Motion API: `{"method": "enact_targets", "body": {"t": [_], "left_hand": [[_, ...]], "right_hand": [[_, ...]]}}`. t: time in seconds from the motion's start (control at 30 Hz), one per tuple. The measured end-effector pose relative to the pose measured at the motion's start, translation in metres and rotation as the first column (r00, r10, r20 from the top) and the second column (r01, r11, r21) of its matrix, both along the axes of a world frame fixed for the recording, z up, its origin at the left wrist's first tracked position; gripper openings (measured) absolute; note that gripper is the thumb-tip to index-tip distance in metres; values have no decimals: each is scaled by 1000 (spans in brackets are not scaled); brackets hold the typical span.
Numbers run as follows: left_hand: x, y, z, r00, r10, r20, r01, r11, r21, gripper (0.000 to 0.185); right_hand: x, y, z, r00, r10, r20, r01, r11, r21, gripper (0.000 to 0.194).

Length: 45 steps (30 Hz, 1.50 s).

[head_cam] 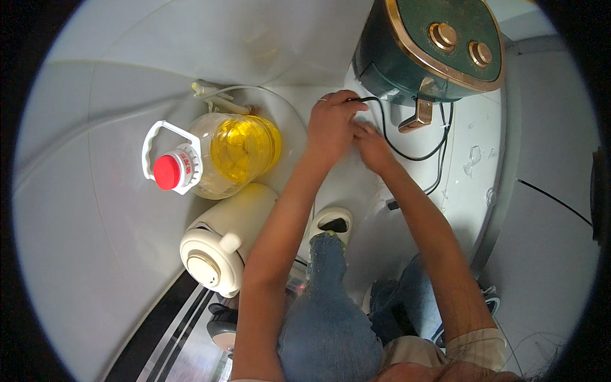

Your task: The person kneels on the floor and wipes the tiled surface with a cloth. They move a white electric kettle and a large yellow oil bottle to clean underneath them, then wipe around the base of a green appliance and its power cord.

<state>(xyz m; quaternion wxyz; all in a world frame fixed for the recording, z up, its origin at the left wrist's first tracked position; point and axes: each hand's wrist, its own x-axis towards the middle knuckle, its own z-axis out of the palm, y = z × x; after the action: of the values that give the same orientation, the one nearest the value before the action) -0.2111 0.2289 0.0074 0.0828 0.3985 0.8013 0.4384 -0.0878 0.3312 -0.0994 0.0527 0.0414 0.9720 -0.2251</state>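
My left hand, with a ring on one finger, is closed on a thin black cord at the top centre. The cord loops right and passes beneath a dark green air fryer with gold-coloured trim, two knobs and a handle. Just below my left hand is my right hand, its fingertips close to the left palm. Whether those fingers grip anything is hidden. A small black plug-like end lies beside my right forearm.
At left stand a clear bottle of yellow oil with a red cap and a cream electric kettle. Green onion stalks and a pale cable lie behind the bottle. A cream clog shows below my hands.
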Motion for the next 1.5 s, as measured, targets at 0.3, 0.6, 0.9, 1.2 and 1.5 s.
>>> {"method": "enact_targets", "body": {"t": [0.3, 0.6, 0.9, 1.2, 1.5], "left_hand": [[3, -37, -78, 991, 130, -32, -133, 932, -339, 24], [30, -62, -117, 972, 110, -207, -191, 884, -428, 38], [79, -20, -80, 991, 23, -135, -67, 939, -336, 33], [172, 22, -74, 999, -27, -20, 20, 957, -289, 23], [246, 61, -106, 938, -345, 29, 319, 829, -459, 20]], "right_hand": [[93, 9, 16, 955, 286, 80, -277, 954, -112, 39], [129, 35, 41, 948, 152, 281, -60, 948, -312, 40], [107, 8, 31, 966, 181, 183, -122, 948, -295, 44], [170, 101, 77, 822, -405, 401, 560, 439, -703, 45], [225, 121, 89, 571, -581, 580, 751, 85, -654, 45]]}}
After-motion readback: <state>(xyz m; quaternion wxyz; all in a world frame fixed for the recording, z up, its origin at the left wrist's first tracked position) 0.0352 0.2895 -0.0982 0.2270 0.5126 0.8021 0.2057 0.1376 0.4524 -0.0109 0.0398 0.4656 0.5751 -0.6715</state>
